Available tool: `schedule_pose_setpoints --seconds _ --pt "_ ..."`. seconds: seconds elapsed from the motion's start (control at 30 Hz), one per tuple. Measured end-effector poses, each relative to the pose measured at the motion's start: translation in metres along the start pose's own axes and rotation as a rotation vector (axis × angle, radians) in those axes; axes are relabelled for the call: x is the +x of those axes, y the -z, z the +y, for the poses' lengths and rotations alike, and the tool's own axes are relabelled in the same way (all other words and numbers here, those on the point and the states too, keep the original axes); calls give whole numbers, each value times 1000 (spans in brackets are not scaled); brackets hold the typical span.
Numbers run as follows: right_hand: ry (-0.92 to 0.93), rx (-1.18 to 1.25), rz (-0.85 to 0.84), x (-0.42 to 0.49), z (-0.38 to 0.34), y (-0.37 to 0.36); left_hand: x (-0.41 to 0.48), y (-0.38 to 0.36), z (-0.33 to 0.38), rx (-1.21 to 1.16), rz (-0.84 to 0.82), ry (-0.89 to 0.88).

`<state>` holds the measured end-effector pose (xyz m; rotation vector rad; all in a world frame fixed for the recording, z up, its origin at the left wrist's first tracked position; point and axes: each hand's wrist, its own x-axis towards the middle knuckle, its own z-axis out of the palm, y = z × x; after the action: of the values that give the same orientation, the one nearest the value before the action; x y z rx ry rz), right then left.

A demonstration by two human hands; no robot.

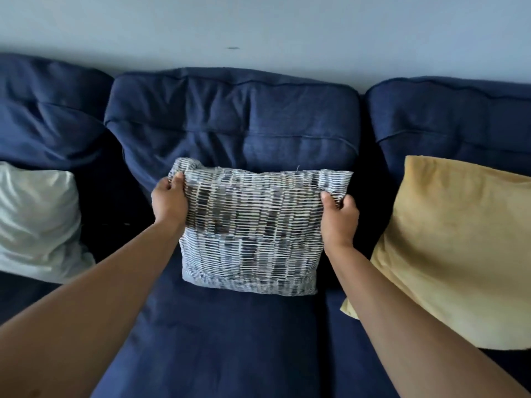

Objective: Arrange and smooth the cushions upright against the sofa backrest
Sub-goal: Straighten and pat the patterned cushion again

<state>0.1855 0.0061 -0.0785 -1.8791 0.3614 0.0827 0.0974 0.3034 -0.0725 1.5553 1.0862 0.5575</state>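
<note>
A patterned cushion [253, 231] with white and dark woven stripes stands upright on the middle seat, leaning against the navy backrest [232, 124]. My left hand [169, 199] pinches its upper left corner. My right hand [339, 216] grips its upper right corner. A pale mint cushion [34, 222] leans against the backrest on the left seat. A mustard yellow cushion [457, 245] leans against the backrest on the right seat.
The navy sofa has three back pillows and a wide seat [230, 340] stretching toward me. A pale grey wall [258, 24] rises directly behind the sofa. Gaps of dark seat fabric separate the three cushions.
</note>
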Motion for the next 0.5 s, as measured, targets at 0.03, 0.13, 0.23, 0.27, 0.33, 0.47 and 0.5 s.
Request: schedule_pose_setpoints --seconds 0.03,0.13,0.23,0.27,0.33,0.47,0.5 --pt "28 -21 18 0 -2 0 3 0 5 25 35 -48" --pt "68 -116 19 -3 -4 -4 15 2 6 126 70 -80" --pt "76 -171 -4 -2 0 -6 13 -1 -1 196 84 12" --pt "77 -177 1 -2 -1 -6 10 -3 -1 184 96 27" --pt "87 -189 55 -3 -5 -6 4 -6 3 158 139 26" --pt "466 -243 302 -21 -24 -6 -22 -10 11 370 261 -400" --pt "622 -283 316 -28 -28 -9 -32 -14 11 436 220 -597"
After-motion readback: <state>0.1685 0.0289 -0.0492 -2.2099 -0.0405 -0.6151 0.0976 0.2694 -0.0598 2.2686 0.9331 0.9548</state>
